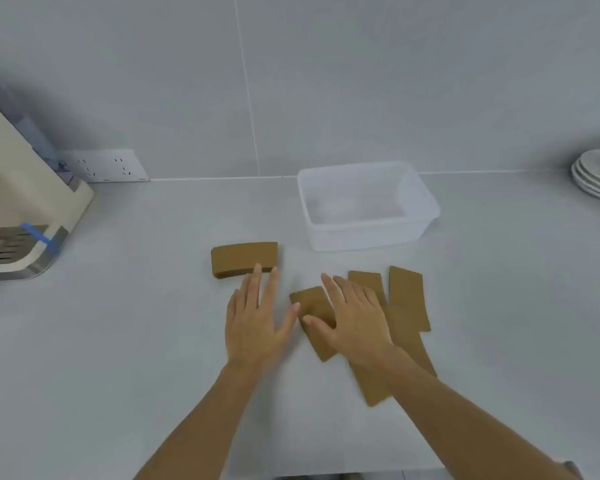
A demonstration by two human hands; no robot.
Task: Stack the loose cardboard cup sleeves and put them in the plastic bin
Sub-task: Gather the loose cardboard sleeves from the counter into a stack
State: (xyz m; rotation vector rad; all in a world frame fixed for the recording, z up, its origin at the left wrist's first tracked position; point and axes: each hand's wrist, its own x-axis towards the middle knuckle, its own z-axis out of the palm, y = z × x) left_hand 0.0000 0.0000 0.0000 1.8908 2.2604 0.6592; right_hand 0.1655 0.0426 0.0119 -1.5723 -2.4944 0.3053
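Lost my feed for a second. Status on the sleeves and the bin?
Left hand open, fingertips at the sleeve stack. Right hand open, flat on loose sleeves. Plastic bin empty, path clear.

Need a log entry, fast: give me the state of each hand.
Left hand: open, flat, fingertips at the sleeve stack.
Right hand: open, flat on the loose sleeves, holding nothing.
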